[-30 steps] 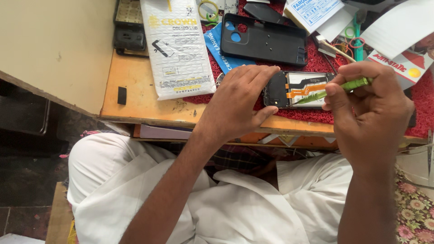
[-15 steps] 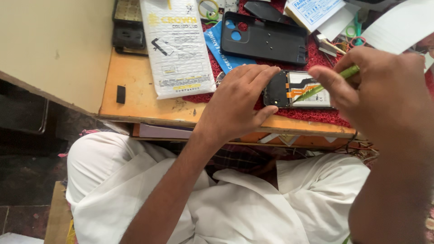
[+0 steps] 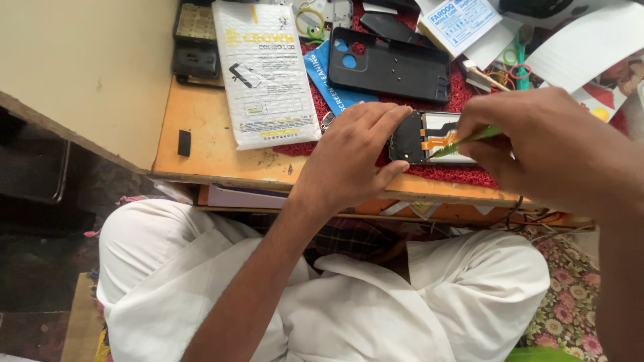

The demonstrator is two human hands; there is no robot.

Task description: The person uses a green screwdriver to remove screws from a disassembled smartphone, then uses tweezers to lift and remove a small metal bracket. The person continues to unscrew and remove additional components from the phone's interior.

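Observation:
An opened phone (image 3: 429, 137) with its back removed lies on a red mat (image 3: 463, 173) at the desk's near edge, showing an orange flex cable and black covers. My left hand (image 3: 352, 157) presses flat on the phone's left end and steadies it. My right hand (image 3: 543, 144) grips a thin green tool (image 3: 469, 139), whose tip touches the phone's inside near the orange cable.
A black phone back cover (image 3: 389, 67) lies behind the phone. A white padded packet (image 3: 265, 70), a blue packet (image 3: 322, 74), paper boxes (image 3: 459, 23) and small tools crowd the orange wooden desk (image 3: 201, 144). My white-clothed lap is below.
My right hand has shifted left and closer to the camera, bringing the green tool's tip further over the phone. My left hand stays on the phone.

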